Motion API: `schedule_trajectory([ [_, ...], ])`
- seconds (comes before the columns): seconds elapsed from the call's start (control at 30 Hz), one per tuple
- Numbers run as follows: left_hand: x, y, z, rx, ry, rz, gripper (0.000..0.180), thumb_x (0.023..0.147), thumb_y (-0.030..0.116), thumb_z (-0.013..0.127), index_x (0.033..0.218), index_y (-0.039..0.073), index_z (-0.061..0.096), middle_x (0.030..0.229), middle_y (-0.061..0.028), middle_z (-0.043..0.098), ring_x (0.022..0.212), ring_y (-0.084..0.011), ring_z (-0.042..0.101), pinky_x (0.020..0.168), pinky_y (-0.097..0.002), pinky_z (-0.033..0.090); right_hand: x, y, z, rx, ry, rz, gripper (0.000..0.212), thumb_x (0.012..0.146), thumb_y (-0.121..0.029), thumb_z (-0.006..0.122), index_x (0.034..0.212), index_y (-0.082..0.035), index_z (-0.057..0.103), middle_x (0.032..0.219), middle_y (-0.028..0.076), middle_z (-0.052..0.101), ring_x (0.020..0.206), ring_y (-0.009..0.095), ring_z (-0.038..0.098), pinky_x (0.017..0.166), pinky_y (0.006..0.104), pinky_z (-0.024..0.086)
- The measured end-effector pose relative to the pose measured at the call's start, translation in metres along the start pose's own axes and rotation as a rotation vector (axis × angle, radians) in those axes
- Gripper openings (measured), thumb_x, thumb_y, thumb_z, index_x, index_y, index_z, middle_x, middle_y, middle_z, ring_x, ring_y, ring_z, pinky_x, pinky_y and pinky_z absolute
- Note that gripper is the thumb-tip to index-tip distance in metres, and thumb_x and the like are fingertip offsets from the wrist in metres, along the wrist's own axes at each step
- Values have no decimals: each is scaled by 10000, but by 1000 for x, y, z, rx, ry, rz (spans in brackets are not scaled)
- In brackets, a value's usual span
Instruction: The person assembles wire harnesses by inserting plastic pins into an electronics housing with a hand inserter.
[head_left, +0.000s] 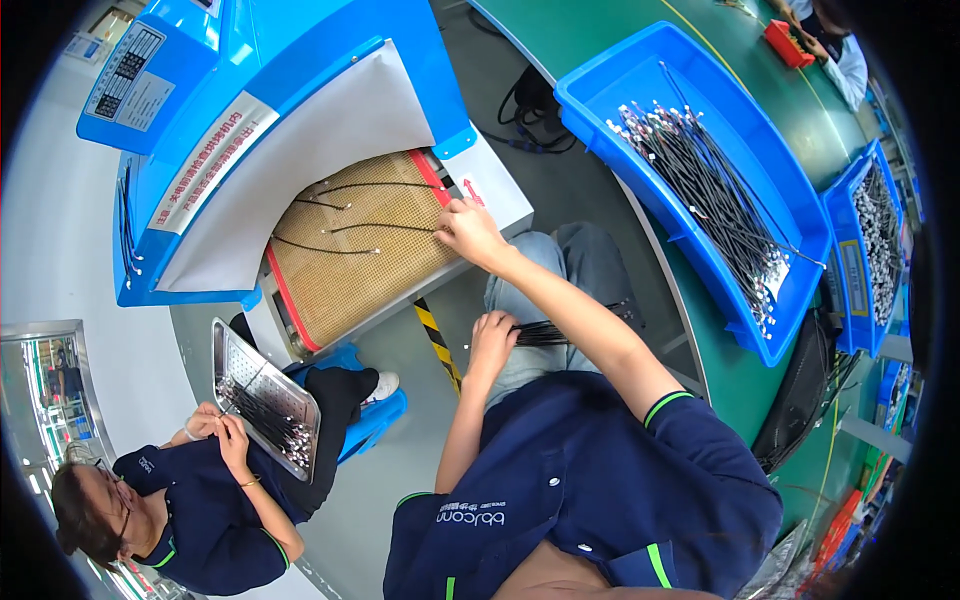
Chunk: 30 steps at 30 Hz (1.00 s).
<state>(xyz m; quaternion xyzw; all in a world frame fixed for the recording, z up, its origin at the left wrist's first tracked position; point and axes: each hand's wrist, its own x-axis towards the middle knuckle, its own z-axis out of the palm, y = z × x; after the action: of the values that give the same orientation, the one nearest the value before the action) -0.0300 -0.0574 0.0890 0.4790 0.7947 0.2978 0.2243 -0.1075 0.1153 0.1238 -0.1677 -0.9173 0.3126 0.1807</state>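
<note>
**Loose ends at the belt's edge are my worry**

My right hand is pinched on the end of a black cable by the near right corner of the mesh belt; the rest of that cable lies across the mesh toward the middle. If I let go with this end hanging past the red right edge, it could catch against the white frame should the belt run. A sideways tug could swing the cable into the neighbouring cable, deeper in along that same edge, and leave them crossed.

My left hand is clamped on a bundle of cables over my jeans. A slack grip there could spill them onto the floor, and pulling one out hastily could tangle the connector ends, since they bunch so closely.
</note>
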Motion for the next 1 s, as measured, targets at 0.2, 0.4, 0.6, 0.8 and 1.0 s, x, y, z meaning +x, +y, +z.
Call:
schedule_trajectory([
  [0.2,12,-14,14,-62,-10,45,103,805,120,631,875,45,613,937,-108,581,942,-305,538,875,-416,413,-80,48,-50,297,-134,-53,176,821,-197,641,886,-34,660,859,111,623,845,287,604,746,373,486],
  [0.4,36,-15,31,-30,76,163,86,863,115,576,887,34,590,901,-117,584,908,-307,556,863,-428,409,-184,115,-73,270,-585,177,282,843,-251,626,1034,-45,653,986,161,655,905,320,627,774,390,484],
  [0.6,41,-19,29,-194,55,-15,107,870,100,587,938,20,607,868,-125,580,802,-272,593,706,-344,469,-197,127,-100,410,-431,317,243,834,-184,635,1031,-43,654,896,131,643,824,291,628,746,365,492],
  [0.8,48,10,40,-341,11,-20,110,863,84,607,940,16,645,866,-117,589,728,-227,604,652,-308,470,-183,125,-112,347,-312,35,155,794,-123,650,929,-55,681,860,76,636,767,280,631,685,353,503],
  [1.0,59,35,22,-303,77,19,133,836,109,642,933,18,638,844,-123,592,764,-279,604,676,-345,474,-168,112,-126,308,-292,2,146,772,-81,678,915,-51,690,871,73,658,759,236,649,671,323,527],
])
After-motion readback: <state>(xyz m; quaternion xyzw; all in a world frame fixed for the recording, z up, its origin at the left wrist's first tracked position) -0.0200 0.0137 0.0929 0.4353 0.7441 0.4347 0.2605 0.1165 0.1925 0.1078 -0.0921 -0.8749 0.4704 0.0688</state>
